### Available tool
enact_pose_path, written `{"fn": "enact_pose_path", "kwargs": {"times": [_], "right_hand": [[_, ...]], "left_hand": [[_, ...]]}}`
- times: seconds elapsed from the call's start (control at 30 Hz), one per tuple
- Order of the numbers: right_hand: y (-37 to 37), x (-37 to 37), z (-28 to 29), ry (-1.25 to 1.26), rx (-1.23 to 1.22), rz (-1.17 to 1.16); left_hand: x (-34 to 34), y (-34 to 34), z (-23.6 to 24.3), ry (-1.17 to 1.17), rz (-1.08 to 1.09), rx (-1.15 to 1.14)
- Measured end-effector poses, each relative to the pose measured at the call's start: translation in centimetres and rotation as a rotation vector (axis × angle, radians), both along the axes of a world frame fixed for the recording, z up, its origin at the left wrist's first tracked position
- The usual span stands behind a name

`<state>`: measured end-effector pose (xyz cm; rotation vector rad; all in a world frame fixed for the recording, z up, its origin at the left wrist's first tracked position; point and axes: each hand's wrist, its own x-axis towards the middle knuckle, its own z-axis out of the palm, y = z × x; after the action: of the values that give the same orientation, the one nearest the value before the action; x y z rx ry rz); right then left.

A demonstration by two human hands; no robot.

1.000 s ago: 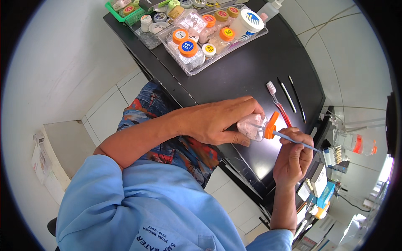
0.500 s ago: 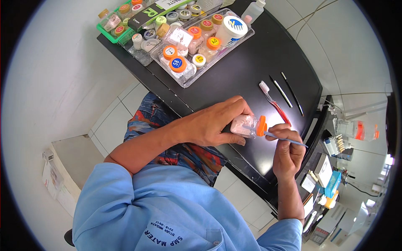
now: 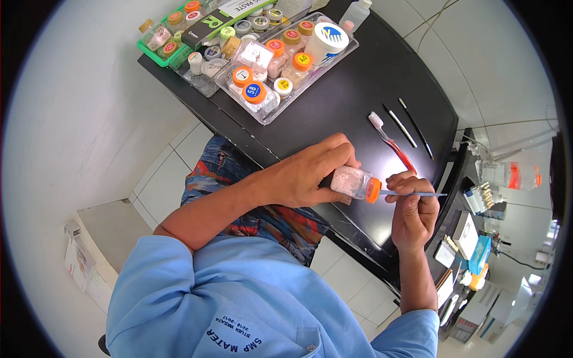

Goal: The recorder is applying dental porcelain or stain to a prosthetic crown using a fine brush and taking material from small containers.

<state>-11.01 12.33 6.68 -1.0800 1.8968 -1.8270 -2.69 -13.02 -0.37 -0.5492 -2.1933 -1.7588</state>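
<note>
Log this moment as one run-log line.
Left hand: holding clear jar, pinkish contents | Right hand: holding blue stick at jar's orange top | Black table: toothbrush beside two slim tools

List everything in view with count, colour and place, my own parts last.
Powder bottle: one, clear, orange-topped, pink powder inside, left hand
Stick: one, blue, right hand
Toothbrush: one, red and clear, table
Slim tools: two, one white-and-black, one black, beside toothbrush
Tray: one, clear, upper centre
Jars: several, mixed lids, in tray
Basket: one, green, upper left
Long box: one, green-black, beside basket
Squeeze bottle: one, whitish, upper centre
Table: one, black, centre
Shelf clutter: uncountable, mixed colours, right
Shirt: one, light blue, lower centre
Shorts: one pair, multicoloured, lap
Hands: two, bare, centre to right
</note>
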Motion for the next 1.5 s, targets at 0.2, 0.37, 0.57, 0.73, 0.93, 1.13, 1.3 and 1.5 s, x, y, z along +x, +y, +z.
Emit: {"fn": "enact_pose_path", "kwargs": {"times": [0.2,0.37,0.57,0.73,0.93,1.13,1.3,1.5], "right_hand": [[-0.4,0.8,0.2,0.181,0.002,-0.065],[0.1,0.8,0.1,0.188,0.031,-0.018],[-0.3,-0.3,-0.4,0.182,-0.213,-0.110],[-0.1,-0.3,-0.4,0.318,-0.025,-0.046],[0.1,0.3,0.0,0.267,0.018,-0.029],[-0.5,0.6,0.2,0.283,0.032,-0.050],[-0.2,0.5,0.3,0.314,-0.023,-0.085],[-0.3,0.9,0.5,0.397,0.037,-0.084]], "left_hand": [[0.2,0.2,-0.4,0.042,0.067,0.029],[0.3,0.4,-0.5,0.063,0.059,0.000],[-0.1,0.0,-0.4,0.102,0.093,-0.009],[-0.1,0.1,-0.2,0.049,0.110,-0.030],[0.2,0.3,-0.2,0.044,0.071,-0.033],[0.2,0.2,-0.3,0.070,0.076,-0.040],[0.1,0.2,-0.5,0.076,0.082,-0.054],[0.3,0.3,-0.3,0.113,0.080,-0.040]]}}
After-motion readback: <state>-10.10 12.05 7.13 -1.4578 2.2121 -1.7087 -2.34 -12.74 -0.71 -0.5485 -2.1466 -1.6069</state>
